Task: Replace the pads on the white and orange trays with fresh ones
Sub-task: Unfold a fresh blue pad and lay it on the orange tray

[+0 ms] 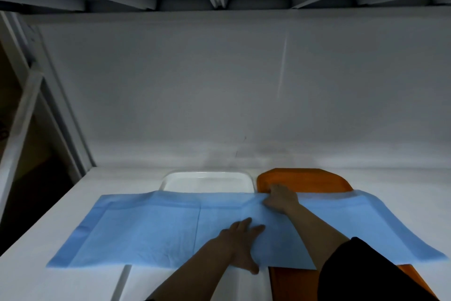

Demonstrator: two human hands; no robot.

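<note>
Two trays are seen side by side on a white table [48, 227]: one white tray [207, 180] on the left and one orange tray [305, 177] on the right, their near long sides almost touching. One blue pad [146, 230] is spread across both, so that only the far ends of the trays and a near strip of the orange one are left uncovered; whether a second pad lies beneath cannot be told. Two hands are in view. The left hand [241, 242] is laid flat on the pad near its front edge, fingers straight and spread, nothing being gripped. The right hand [280, 197] is placed at the pad's far edge, over the orange tray's left side; its fingers appear bent at that edge, but whether the pad is pinched or only pressed cannot be told. A black sleeve [366, 274] is seen on the right arm. The pad's left edge is extended well past the white tray onto bare table, and its right edge is draped beyond the orange tray. Open table is left on the far left and far right, while a white wall [219, 93] stands close behind the trays' far ends.
</note>
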